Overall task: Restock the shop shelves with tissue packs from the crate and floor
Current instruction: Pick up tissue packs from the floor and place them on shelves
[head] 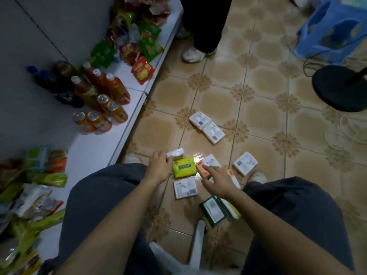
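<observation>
Nearest: knees in dark grey trousers (103, 205), both forearms reaching out between them, plus a white plastic bar (198, 245) low centre, can't tell what it belongs to. Left hand (158, 168): fingers curled onto the near end of a small white tissue pack (175, 152), which sits tilted just beyond a yellow-green tissue pack (184, 167); the hand touches that one as well. Right hand (218, 180): fingers straight and spread, palm down, lying over an orange-edged white tissue pack (207, 164), gripping nothing. All packs are on the beige patterned tile floor (258, 92), none on the shelf. Near of the yellow-green one lies a flat white pack with a barcode label (185, 188). Near of the right hand is a dark green pack (213, 212), with a pale pack edged in yellow-green (230, 209) touching its right side. Right of the right hand is a square white pack (245, 163). Farther out, two white packs side by side (206, 128), touching. Left: low white shelf board (127, 120) carrying orange drink bottles with white caps (107, 100), dark bottles with blue caps (49, 82) behind them, and red and green snack bags (143, 52) farther along; more snack bags near left (35, 185). Far: a second person in black trousers (204, 20) and white trainers (193, 54). Far right: a blue plastic stool (333, 30) and a black round stand base (339, 90).
</observation>
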